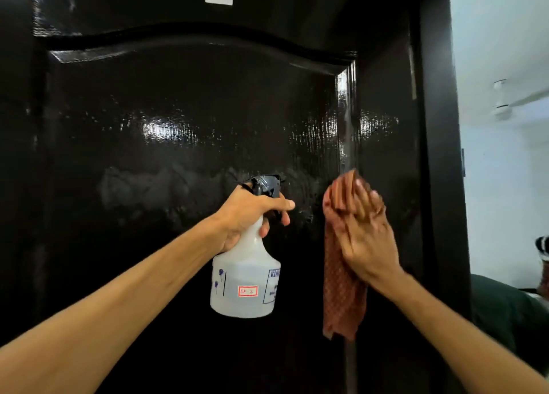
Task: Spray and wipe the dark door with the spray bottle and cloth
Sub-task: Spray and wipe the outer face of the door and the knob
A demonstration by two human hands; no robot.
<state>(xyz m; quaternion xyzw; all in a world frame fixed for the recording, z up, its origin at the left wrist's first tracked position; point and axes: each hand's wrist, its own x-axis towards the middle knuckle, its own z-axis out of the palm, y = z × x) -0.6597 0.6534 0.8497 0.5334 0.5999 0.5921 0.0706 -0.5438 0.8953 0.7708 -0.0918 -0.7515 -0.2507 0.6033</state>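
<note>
Against the dark door (178, 111): wiping the sprayed panel

Against the door's raised panel edge, the right hand (367, 242) presses the cloth (341, 301) flat, fingers straight. The left hand (248, 215) grips the spray bottle (246, 277) by its neck, just in front of the door. A hazy film (166, 185) on the door probably calls for overlapping, evenly pressed strokes.

Head cam, close, facing door (190, 120).

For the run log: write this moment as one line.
left hand grips spray bottle | right hand presses cloth on dark door | hazy smear on panel
</note>
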